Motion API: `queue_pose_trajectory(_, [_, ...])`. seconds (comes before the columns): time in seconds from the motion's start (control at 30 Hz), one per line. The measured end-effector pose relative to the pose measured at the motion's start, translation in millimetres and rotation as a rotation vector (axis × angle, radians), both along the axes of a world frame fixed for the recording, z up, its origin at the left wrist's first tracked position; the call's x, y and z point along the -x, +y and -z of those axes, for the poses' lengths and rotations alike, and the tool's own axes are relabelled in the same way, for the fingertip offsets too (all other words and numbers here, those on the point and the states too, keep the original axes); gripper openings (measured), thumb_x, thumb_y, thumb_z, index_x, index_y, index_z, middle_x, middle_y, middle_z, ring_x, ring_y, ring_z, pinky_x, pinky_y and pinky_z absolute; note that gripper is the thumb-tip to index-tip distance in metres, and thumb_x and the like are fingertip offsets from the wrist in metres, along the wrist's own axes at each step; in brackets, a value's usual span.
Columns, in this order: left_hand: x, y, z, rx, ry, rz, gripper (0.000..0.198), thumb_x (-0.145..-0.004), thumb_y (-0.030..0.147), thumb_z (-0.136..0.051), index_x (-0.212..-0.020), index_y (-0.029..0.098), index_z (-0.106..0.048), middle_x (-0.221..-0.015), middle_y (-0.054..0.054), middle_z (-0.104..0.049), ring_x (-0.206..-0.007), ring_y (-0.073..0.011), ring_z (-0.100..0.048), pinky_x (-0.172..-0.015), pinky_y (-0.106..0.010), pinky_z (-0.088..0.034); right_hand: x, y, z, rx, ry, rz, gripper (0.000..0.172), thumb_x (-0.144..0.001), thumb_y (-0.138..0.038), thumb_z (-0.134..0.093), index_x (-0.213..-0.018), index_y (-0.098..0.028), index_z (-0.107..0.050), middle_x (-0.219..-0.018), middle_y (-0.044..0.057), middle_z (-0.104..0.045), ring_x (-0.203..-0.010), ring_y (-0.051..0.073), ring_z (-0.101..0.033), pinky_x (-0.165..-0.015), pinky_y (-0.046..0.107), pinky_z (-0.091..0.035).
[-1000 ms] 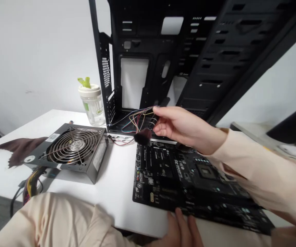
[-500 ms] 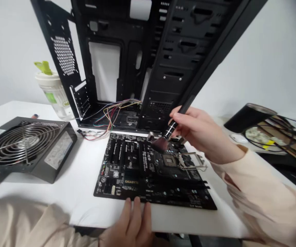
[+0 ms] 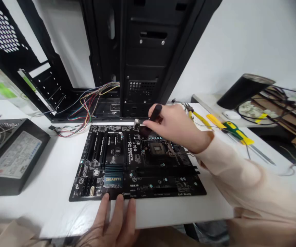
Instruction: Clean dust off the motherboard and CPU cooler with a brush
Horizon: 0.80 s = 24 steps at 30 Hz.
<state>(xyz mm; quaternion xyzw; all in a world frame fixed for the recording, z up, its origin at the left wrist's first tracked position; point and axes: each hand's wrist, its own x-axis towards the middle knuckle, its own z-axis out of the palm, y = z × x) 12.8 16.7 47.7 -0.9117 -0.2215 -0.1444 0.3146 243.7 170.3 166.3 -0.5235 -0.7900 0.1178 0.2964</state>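
- The right hand (image 3: 175,128) is closed around a small brush (image 3: 156,113), gripping its black handle between the thumb and fingers, with the handle's end sticking up above the knuckles.
- The brush's dark bristles (image 3: 145,130) are down on the motherboard (image 3: 135,164), just beside the metal CPU socket (image 3: 157,148), on the side towards the case; the fingers partly hide them.
- The left hand (image 3: 117,219) is open, its fingers (image 3: 119,209) spread and pointing up, with the fingertips at the board's near edge. It holds nothing.
- The black motherboard lies flat on the white surface (image 3: 45,212), near the surface's front edge. A blue "GIGABYTE" label (image 3: 113,179) sits on the board's near part.
- Behind the board stands an open black computer case (image 3: 143,58), with a bundle of coloured wires (image 3: 96,99) spilling from its base.
- A black power supply (image 3: 15,154) sits at the left, beside the board.
- To the right lie yellow-handled pliers (image 3: 200,119) and a green-and-yellow screwdriver (image 3: 236,133).
- Farther right, on a second surface, are a white mouse (image 3: 231,115), a black tumbler (image 3: 245,85) lying on its side and tangled cables (image 3: 273,103).
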Motion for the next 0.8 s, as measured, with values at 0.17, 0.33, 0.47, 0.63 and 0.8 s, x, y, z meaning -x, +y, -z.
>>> queue_pose_trajectory(0.17, [1.4,-0.3,2.3,0.004,0.03,0.003,0.037,-0.087,0.048,-0.056,-0.115,0.024,-0.055,-0.124,-0.007,-0.051,-0.105,-0.0267,-0.052,-0.108,-0.069,-0.02,2.4,-5.7,-5.3,0.198,0.213,-0.067,0.014,-0.074,-0.032,-0.063,-0.072,-0.019,-0.056,-0.059,-0.002,-0.058,-0.054,0.012,-0.054,-0.054,0.025,-0.038])
queue_pose_trajectory(0.33, [-0.4,0.5,1.6,-0.029,-0.007,0.009,0.043,-0.086,0.05,-0.057,-0.117,0.02,-0.055,-0.122,-0.009,-0.051,-0.102,-0.0266,-0.053,-0.108,-0.068,-0.022,2.5,-2.8,-0.9,0.033,0.014,-0.046,0.01,-0.071,-0.025,-0.065,-0.068,-0.018,-0.058,-0.051,-0.005,-0.052,-0.051,0.01,-0.048,-0.056,0.026,-0.037])
queue_pose_trajectory(0.47, [0.1,-0.3,-0.9,0.011,0.004,0.007,0.043,-0.083,0.052,-0.059,-0.112,0.021,-0.055,-0.123,-0.008,-0.05,-0.103,-0.0271,-0.051,-0.109,-0.068,-0.018,2.2,-4.8,-4.6,0.13,0.21,-0.039,0.011,-0.072,-0.028,-0.064,-0.071,-0.018,-0.059,-0.056,-0.004,-0.052,-0.05,0.008,-0.046,-0.05,0.023,-0.034])
queue_pose_trajectory(0.63, [1.7,0.4,0.1,0.041,0.01,0.017,0.045,-0.08,0.054,-0.062,-0.111,0.022,-0.053,-0.124,-0.008,-0.051,-0.104,-0.0282,-0.051,-0.109,-0.068,-0.019,-1.9,3.2,0.6,0.194,0.099,-0.092,0.009,-0.069,-0.025,-0.066,-0.071,-0.017,-0.062,-0.056,-0.004,-0.054,-0.053,0.01,-0.049,-0.055,0.025,-0.037])
queue_pose_trajectory(0.8, [2.8,0.9,-0.8,0.036,0.036,0.03,0.046,-0.082,0.055,-0.06,-0.114,0.022,-0.054,-0.124,-0.008,-0.05,-0.103,-0.0282,-0.051,-0.108,-0.069,-0.017,-10.2,5.6,-4.5,-0.031,0.03,0.054,0.006,-0.072,-0.023,-0.065,-0.069,-0.018,-0.061,-0.057,-0.002,-0.055,-0.055,0.012,-0.05,-0.06,0.029,-0.038])
